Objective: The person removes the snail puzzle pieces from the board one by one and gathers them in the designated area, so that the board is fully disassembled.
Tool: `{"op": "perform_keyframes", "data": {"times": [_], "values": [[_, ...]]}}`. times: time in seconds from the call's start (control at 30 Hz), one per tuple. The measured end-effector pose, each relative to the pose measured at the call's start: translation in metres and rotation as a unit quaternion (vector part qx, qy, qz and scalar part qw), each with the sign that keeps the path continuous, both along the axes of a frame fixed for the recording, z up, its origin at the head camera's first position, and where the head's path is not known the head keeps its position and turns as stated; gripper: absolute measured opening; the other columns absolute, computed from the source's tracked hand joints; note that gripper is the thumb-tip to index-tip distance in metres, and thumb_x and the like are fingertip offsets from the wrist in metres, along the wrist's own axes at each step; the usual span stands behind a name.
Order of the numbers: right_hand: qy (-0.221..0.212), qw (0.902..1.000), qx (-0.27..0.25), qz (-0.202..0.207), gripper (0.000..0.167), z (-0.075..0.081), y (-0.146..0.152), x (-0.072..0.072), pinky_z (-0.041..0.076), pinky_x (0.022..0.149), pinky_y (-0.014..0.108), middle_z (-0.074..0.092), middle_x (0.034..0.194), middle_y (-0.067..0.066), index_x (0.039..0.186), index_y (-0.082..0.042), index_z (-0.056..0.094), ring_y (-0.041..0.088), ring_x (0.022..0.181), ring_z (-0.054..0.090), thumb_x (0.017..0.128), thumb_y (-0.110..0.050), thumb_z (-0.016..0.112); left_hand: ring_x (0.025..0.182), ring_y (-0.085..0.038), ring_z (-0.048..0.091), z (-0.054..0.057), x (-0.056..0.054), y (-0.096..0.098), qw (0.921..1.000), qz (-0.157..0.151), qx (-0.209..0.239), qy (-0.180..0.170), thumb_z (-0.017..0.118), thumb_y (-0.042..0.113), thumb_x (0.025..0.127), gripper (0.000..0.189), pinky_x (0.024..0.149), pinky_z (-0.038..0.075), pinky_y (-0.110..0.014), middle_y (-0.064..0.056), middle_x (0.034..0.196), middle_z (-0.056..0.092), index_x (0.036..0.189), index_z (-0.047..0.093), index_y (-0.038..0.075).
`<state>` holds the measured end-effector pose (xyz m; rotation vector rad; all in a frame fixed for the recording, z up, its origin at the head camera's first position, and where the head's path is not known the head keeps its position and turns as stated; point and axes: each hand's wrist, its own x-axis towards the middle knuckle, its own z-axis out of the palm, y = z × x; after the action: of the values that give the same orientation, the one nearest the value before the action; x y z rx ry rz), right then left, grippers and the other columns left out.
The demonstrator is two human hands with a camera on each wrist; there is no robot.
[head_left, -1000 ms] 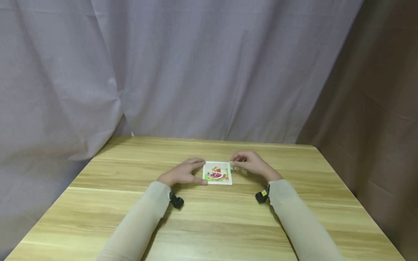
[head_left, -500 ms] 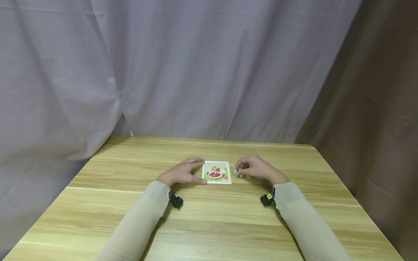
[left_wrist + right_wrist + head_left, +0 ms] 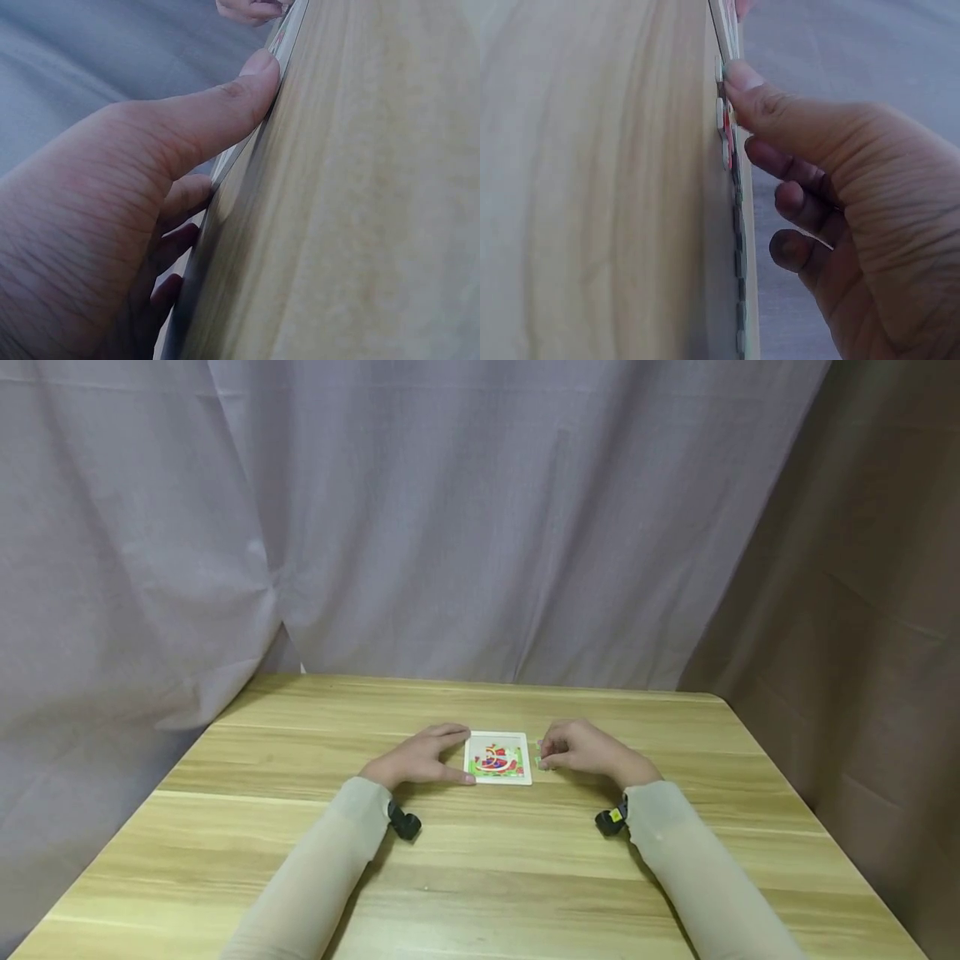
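Note:
A white-rimmed puzzle tray lies on the table, with red, green, white and blue pieces in its lower part and a grey bare area above. At its left side is my left hand, the thumb along the near left corner and the fingers by the far left corner. Just right of the tray, my right hand pinches a small green puzzle piece between thumb and fingers, close over the table. The right wrist view shows a red and white puzzle piece below the thumb.
Several more loose pieces lie in a line under the right hand, seen edge-on in the right wrist view. The wooden table ends at a grey curtain behind; a brown curtain hangs on the right.
My right hand has moved from the tray's right rim a little to the right and down toward the table, and its fingers now curl more closely. The left hand stays at the tray.

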<state>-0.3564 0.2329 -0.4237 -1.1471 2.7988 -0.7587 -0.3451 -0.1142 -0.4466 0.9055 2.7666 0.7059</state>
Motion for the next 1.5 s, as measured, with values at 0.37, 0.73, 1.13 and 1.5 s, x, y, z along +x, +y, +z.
{"op": "perform_keyframes", "data": {"times": [0.37,0.73,1.13,1.5], "values": [[0.020,0.9997,-0.011,0.002,0.007,-0.005,0.003,-0.003,0.058,0.074,0.023,0.070,0.091,-0.008,0.092,-0.019,0.075,0.003,0.080,0.062,0.095,-0.022,0.081,0.160,-0.034,0.030,-0.002,-0.002,0.001,1.0000,0.001,0.003,0.008,0.076,0.066,0.086,0.102,0.130,0.025,-0.060,-0.007,0.173,0.033,0.165,0.037,0.015],[0.000,0.9995,-0.032,-0.004,0.012,-0.004,0.002,-0.002,0.060,0.076,0.024,0.071,0.088,-0.009,0.092,-0.020,0.074,0.006,0.081,0.065,0.090,-0.027,0.084,0.160,-0.034,0.029,-0.002,-0.003,-0.001,1.0000,-0.001,-0.004,0.003,0.076,0.067,0.086,0.103,0.130,0.025,-0.060,-0.006,0.174,0.032,0.166,0.037,0.015],[0.020,0.9989,-0.043,0.001,0.013,0.011,-0.012,-0.002,0.061,0.081,0.032,0.072,0.088,-0.010,0.093,-0.020,0.074,0.008,0.084,0.066,0.090,-0.029,0.083,0.161,-0.033,0.028,-0.002,-0.004,-0.001,1.0000,-0.001,-0.005,0.008,0.076,0.067,0.086,0.103,0.131,0.024,-0.059,-0.006,0.174,0.031,0.166,0.036,0.015],[-0.048,0.9976,-0.040,-0.031,0.020,0.027,-0.059,-0.010,0.057,0.082,0.032,0.078,0.099,0.002,0.107,-0.013,0.078,0.012,0.087,0.066,0.104,-0.030,0.068,0.160,-0.033,0.030,-0.005,-0.003,0.000,1.0000,0.000,0.005,0.008,0.076,0.067,0.085,0.102,0.131,0.025,-0.059,-0.006,0.173,0.034,0.165,0.038,0.014]]}}
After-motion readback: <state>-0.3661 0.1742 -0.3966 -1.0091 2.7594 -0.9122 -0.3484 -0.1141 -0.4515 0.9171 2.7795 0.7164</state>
